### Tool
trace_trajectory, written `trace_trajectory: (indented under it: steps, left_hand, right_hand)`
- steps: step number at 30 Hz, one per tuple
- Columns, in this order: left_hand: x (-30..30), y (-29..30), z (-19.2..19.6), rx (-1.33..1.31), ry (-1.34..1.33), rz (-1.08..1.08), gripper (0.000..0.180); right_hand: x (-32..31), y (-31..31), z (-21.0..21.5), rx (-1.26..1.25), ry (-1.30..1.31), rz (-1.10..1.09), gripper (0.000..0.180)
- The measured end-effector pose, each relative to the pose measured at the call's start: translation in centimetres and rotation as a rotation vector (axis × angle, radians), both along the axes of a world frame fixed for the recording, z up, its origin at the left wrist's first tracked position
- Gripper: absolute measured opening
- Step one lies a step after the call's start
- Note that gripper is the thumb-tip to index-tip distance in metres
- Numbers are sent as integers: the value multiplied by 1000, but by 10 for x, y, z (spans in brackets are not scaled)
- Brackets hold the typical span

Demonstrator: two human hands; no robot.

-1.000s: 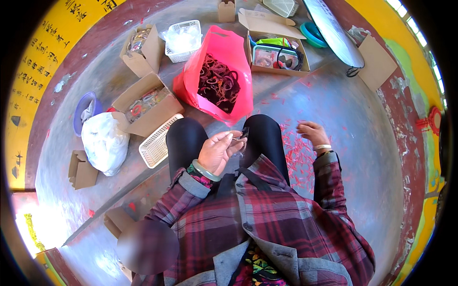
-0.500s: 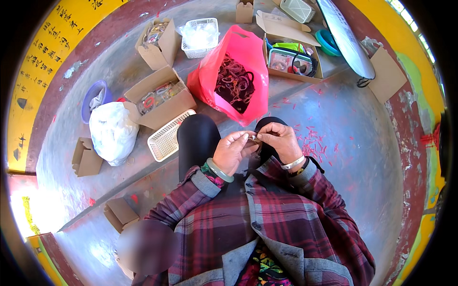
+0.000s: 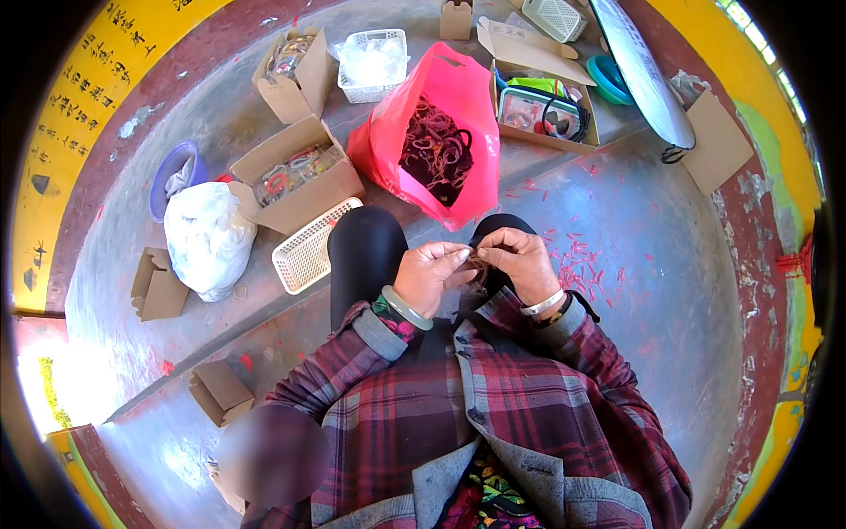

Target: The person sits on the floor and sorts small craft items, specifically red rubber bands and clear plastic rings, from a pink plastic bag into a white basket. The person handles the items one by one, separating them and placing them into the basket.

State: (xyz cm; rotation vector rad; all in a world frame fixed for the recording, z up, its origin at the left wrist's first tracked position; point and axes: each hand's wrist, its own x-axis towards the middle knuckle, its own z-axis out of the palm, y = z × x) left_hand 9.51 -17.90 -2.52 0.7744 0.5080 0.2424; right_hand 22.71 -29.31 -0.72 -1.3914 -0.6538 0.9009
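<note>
My left hand (image 3: 426, 277) and my right hand (image 3: 523, 266) meet above my knees, thumbs and fingertips pinched together. Between them is a thin brownish cord-like loop (image 3: 478, 265), partly hidden by the fingers; its exact kind does not show. Just beyond my hands stands a pink plastic bag (image 3: 374, 132), its mouth spread. Inside it lies a heap of dark and reddish bands (image 3: 434, 152) that look like hair ties.
Left of my knee are a cream plastic basket (image 3: 304, 258), a cardboard box of banded items (image 3: 322, 196) and a stuffed white bag (image 3: 208, 242). Red scraps (image 3: 577, 264) litter the floor to the right. Farther off stands another open box (image 3: 548, 141).
My fingertips have drawn closer together over the thin loop, and the left thumb has shifted slightly. Both hands stay in nearly the same place; the whole view has shifted a little.
</note>
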Motion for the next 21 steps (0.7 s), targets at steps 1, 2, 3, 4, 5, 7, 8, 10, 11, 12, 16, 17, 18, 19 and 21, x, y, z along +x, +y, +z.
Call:
trace_trajectory:
  steps: [1,2,3,4,5,7,8,10,11,12,16,17,18,19,21]
  left_hand:
    - [0,0,0,-18,-16,-3,18]
    - [0,0,-1,-36,-32,-5,18]
    - [0,1,-1,-54,-49,-7,18]
    - [0,1,-1,-73,-51,-17,19]
    - [-1,2,-2,-92,-54,-27,19]
    - [-1,3,-2,-119,-61,-46,20]
    - [-2,3,-2,-127,-66,-55,21]
    - [-2,4,-1,-143,-74,-80,22]
    - [-2,5,0,-151,-78,-96,23]
    - [-2,6,0,-160,-82,-113,24]
    - [-3,9,-3,-228,-121,-141,25]
    - [-4,11,-4,-250,-131,-156,25]
    - [-4,12,-4,-273,-142,-171,25]
    - [-4,13,-4,-289,-158,-177,25]
    - [-5,15,-3,-321,-190,-188,25]
  right_hand:
    - [0,0,0,0,12,-2,6]
    - [0,-1,0,0,25,-4,7]
    - [-1,-2,0,0,37,-6,7]
    - [-1,-2,0,2,63,-5,8]
    - [-1,-2,1,3,89,-3,9]
    - [-2,-2,2,3,116,10,12]
    - [-1,-2,3,1,117,22,13]
    - [0,-3,3,7,94,42,14]
    - [0,-3,2,15,71,51,14]
    - [0,-3,2,23,47,59,14]
    - [1,-3,-1,70,-67,87,14]
    - [2,-3,-3,90,-100,92,14]
    - [3,-3,-4,109,-132,96,15]
    - [2,-3,-3,102,-144,97,15]
    - [2,-3,0,89,-169,98,15]
